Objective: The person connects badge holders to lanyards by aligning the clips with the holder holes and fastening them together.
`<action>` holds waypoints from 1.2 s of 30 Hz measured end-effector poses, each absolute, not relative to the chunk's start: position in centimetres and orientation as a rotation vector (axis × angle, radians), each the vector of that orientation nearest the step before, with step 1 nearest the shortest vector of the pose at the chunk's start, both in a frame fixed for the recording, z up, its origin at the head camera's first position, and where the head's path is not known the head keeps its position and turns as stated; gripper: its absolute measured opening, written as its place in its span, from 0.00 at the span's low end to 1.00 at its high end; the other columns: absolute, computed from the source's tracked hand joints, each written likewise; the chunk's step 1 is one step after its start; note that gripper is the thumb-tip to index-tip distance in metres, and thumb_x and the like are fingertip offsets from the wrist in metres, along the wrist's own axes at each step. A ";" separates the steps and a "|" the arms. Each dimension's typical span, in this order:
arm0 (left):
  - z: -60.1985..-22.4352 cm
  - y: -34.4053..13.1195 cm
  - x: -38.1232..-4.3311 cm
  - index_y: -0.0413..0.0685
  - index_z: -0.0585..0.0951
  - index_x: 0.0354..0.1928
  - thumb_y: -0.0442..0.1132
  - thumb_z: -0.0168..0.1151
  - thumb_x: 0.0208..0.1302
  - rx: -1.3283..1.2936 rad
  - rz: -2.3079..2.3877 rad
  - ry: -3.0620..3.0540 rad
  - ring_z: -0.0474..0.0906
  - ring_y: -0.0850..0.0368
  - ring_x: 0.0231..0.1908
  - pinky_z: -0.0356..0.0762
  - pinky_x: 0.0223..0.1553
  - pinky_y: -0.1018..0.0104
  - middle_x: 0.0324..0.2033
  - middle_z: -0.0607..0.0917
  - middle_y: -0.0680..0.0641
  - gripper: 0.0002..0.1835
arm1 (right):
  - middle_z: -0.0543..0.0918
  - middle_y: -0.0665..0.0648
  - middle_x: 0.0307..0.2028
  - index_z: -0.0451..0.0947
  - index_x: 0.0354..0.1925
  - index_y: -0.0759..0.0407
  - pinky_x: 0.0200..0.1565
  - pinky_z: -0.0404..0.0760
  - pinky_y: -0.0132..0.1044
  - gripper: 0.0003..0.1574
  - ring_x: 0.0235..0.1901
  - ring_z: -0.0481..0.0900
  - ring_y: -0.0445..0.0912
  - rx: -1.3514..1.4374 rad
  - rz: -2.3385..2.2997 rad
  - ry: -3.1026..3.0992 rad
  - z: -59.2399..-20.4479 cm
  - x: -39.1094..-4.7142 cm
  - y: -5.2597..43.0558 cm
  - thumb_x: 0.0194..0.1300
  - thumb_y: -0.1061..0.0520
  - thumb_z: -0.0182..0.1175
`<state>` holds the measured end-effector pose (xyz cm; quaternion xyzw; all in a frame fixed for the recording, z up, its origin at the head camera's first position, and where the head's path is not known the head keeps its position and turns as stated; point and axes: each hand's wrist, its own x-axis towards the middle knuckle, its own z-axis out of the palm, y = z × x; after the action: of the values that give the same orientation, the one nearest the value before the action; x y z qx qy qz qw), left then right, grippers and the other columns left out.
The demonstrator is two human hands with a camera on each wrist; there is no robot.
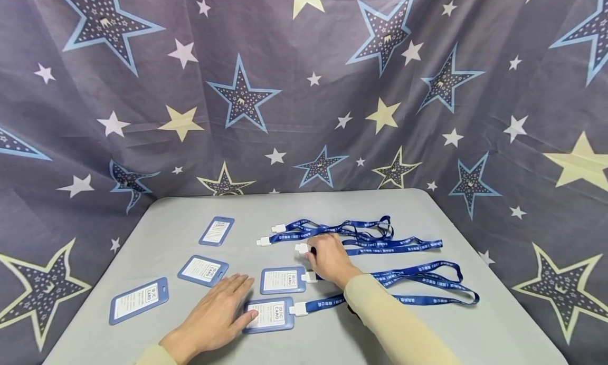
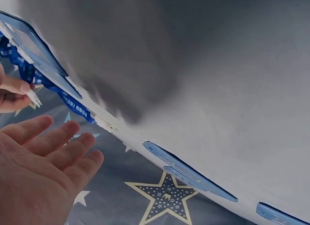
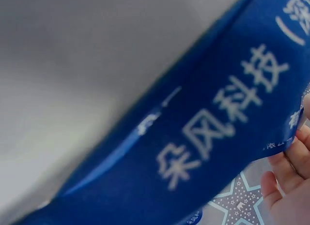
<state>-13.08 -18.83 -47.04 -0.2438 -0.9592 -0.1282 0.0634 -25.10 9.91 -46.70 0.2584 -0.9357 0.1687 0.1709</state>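
One badge (image 1: 274, 313) sits partly under the left hand (image 1: 216, 308), fingers loosely spread; beyond and right of it, the right hand's (image 1: 332, 257) fingers pinch a lanyard's (image 1: 370, 251) white clip (image 1: 301, 248).

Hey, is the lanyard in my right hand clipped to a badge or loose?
Loose: the lanyard ends in a bare white clip, pinched by the right hand.

The holders (image 1: 163, 296) look like smooth plastic with a faint sheen, their inserts (image 1: 138, 300) like printed paper. The lanyards (image 3: 203, 133) are flat cloth ribbon, glossy along a fold; their clips (image 1: 299, 309) look like smooth plastic. The desk (image 1: 166, 233) appears smooth and matt, the curtain (image 1: 294, 112) matt, creased cloth.
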 end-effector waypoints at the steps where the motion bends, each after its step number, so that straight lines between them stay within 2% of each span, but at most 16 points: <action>1: -47.0 -18.9 -13.1 0.36 0.74 0.69 0.56 0.64 0.69 -0.740 -0.391 -2.895 0.67 0.36 0.70 0.59 0.73 0.39 0.68 0.74 0.35 0.37 | 0.89 0.54 0.49 0.86 0.43 0.57 0.58 0.75 0.48 0.12 0.52 0.85 0.51 0.742 0.479 -2.643 -46.7 -25.0 10.0 0.65 0.52 0.71; 5: -47.0 -19.0 -13.1 0.36 0.74 0.69 0.57 0.63 0.69 -0.735 -0.401 -2.898 0.67 0.36 0.70 0.60 0.72 0.39 0.68 0.74 0.35 0.37 | 0.89 0.55 0.47 0.86 0.41 0.56 0.58 0.74 0.49 0.10 0.50 0.85 0.51 0.764 0.516 -2.605 -46.7 -24.7 10.5 0.63 0.53 0.72; 10: -47.0 -19.0 -13.2 0.36 0.74 0.69 0.57 0.63 0.70 -0.729 -0.384 -2.916 0.66 0.37 0.71 0.59 0.73 0.40 0.68 0.74 0.35 0.36 | 0.90 0.54 0.45 0.86 0.43 0.56 0.61 0.74 0.52 0.11 0.49 0.86 0.52 0.771 0.549 -2.590 -46.6 -24.3 10.9 0.64 0.53 0.71; 21: -47.0 -19.3 -13.2 0.36 0.75 0.68 0.57 0.62 0.70 -0.753 -0.394 -2.892 0.67 0.36 0.70 0.60 0.72 0.39 0.68 0.75 0.34 0.36 | 0.90 0.52 0.45 0.87 0.43 0.54 0.65 0.72 0.52 0.10 0.51 0.85 0.51 0.743 0.533 -2.618 -46.7 -23.9 11.7 0.64 0.53 0.71; 36: -47.1 -20.1 -13.4 0.36 0.75 0.68 0.55 0.64 0.69 -0.735 -0.371 -2.893 0.67 0.35 0.70 0.62 0.71 0.39 0.67 0.75 0.34 0.35 | 0.90 0.51 0.44 0.87 0.42 0.54 0.61 0.74 0.49 0.09 0.49 0.86 0.49 0.780 0.591 -2.593 -46.3 -23.0 12.4 0.64 0.53 0.71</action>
<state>-13.40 -20.08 -47.07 -0.2438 -0.9596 -0.1231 0.0670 -23.01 12.37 -46.29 0.2765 -0.9197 0.2095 0.1840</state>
